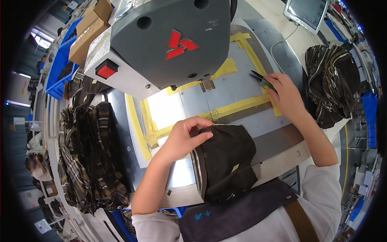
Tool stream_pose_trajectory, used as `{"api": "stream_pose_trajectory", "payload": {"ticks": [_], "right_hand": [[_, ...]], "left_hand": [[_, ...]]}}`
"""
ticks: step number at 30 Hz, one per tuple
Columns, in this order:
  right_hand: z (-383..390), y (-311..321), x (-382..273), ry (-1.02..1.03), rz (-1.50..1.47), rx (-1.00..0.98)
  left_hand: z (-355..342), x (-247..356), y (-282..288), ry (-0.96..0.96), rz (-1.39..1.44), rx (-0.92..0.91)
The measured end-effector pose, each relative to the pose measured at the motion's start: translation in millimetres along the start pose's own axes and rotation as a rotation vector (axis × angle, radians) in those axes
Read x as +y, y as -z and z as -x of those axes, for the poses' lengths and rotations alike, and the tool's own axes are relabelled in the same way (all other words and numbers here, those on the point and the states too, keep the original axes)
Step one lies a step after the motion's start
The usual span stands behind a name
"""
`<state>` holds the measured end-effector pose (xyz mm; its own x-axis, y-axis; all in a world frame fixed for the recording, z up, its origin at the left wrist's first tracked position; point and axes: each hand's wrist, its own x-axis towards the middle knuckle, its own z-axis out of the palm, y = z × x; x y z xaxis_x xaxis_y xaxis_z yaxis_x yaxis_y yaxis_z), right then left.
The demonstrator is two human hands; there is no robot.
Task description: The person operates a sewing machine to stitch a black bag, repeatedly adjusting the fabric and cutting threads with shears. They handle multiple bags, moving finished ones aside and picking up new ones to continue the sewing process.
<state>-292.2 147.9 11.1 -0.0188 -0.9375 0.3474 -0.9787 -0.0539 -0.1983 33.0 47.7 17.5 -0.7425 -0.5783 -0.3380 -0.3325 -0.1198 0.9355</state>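
Left hand (181,139): thumb and forefinger clamped on the top edge of the dark cloth piece (229,151); a loose pinch could let it slip.
Right hand (285,96): fingers closed round the snips (263,82), blades pointing away from the cloth; a careless swing left could nick cloth or fingertips.
Loose threads (215,114): just beyond the pinch; tugging uncut ones could pucker the seam.
Cloth position: over the table (269,168)'s near edge, lower part by the apron (238,213); sagging weight could drag it off.
Zipper (198,171): cloth's left side; teeth could snag fabric.
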Motion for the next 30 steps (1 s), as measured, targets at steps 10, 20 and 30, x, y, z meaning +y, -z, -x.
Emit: {"api": "stream_pose_trajectory", "payload": {"ticks": [10, 20, 30], "right_hand": [[-21, 3, -42, 0.114, 0.117, -0.063], [-83, -1, -83, 0.775, 0.157, -0.187], [-97, 5, -81, 0.806, 0.13, -0.164]], "left_hand": [[-3, -5, 2, -0.047, 0.038, -0.017], [-2, -7, 1, -0.062, 0.036, -0.014], [-3, -5, 3, -0.02, 0.015, -0.039]]}}
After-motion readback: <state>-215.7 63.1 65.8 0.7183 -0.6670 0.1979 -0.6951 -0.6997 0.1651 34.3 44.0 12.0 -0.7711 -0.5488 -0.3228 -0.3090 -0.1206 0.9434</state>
